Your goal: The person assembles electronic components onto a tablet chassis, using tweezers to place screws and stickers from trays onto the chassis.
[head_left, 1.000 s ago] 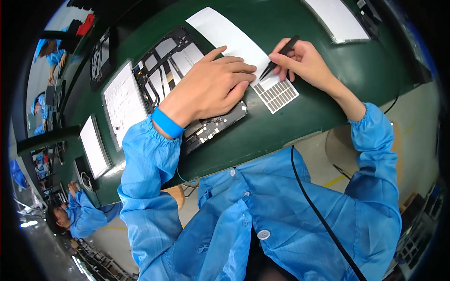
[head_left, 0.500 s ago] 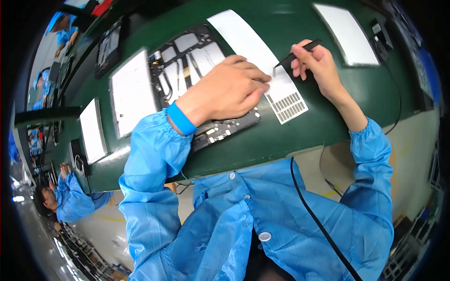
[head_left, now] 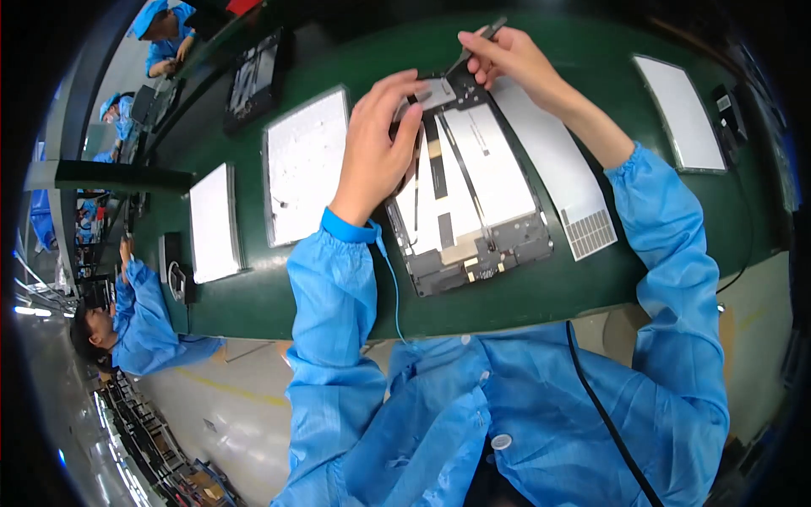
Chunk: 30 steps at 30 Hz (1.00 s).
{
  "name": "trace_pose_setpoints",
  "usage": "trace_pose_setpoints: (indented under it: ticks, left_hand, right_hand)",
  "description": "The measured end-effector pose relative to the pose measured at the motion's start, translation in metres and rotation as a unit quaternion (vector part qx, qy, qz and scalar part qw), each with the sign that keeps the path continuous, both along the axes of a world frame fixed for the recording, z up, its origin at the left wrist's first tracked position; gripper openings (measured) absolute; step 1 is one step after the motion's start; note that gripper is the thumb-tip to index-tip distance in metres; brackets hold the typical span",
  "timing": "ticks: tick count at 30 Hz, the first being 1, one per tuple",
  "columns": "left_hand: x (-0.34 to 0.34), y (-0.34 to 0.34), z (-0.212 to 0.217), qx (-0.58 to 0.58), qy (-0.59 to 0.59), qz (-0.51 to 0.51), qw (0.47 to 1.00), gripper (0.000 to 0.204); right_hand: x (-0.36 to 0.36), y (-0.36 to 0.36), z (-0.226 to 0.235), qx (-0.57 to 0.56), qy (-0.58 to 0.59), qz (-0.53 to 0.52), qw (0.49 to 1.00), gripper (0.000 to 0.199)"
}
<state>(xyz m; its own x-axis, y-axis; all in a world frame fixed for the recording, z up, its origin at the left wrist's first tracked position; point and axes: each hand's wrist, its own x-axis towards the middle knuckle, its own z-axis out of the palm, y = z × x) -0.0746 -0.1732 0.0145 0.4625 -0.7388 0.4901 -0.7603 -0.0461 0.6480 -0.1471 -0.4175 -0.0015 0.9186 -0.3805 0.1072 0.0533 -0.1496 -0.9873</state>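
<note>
One right hand [head_left: 514,63] grasped one pair of tweezers [head_left: 460,62] at upper centre, one left hand [head_left: 376,139], grip unclear, touched one opened device [head_left: 498,173] at centre, one sticker sheet [head_left: 553,158] lay centre right.

Work coat: bright blue, thin, slightly glossy woven fabric [head_left: 431,422], creased throughout.
Sleeves: long and loose, the left blue sleeve [head_left: 334,296] and the right blue sleeve [head_left: 680,245] both bunched into folds.
Cuffs: gathered, as at the right sleeve's ruffled blue cuff [head_left: 627,165].
Fastenings: round, pale plastic buttons [head_left: 502,441] along the front.
Undergarment: dark cloth [head_left: 483,480] within the coat's opening.
Wrist: flat, plain blue band [head_left: 348,228] beside the bare left hand [head_left: 378,148]; thin light-blue cord [head_left: 394,287] attached.
Cable: black, smooth, round [head_left: 601,412], slanting across the coat.
</note>
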Motion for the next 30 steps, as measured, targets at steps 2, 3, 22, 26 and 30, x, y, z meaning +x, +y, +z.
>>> trace_pose_setpoints:
  ticks: [2,3,22,26,30]
  left_hand:
    - [0.003,-0.002,0.006,0.034,-0.049,0.007,0.998,0.026]
    - [0.004,-0.002,0.002,0.029,-0.06,0.005,0.998,0.027]
    - [-0.005,-0.008,0.007,0.084,-0.199,0.003,0.976,0.031]
    - [-0.008,-0.004,0.009,0.107,-0.213,0.019,0.971,0.032]
    - [-0.005,0.004,0.003,0.118,-0.201,-0.015,0.972,0.036]
  right_hand:
    - [0.002,-0.001,0.002,-0.047,0.0,0.0,0.999,0.04]
    - [0.002,0.0,0.001,-0.045,0.0,0.008,0.999,0.04]
    - [0.0,-0.002,0.001,-0.075,-0.02,0.015,0.997,0.033]
    - [0.001,0.008,0.004,-0.114,-0.072,0.009,0.991,0.029]
    - [0.006,0.014,0.006,-0.09,-0.204,-0.035,0.974,0.026]
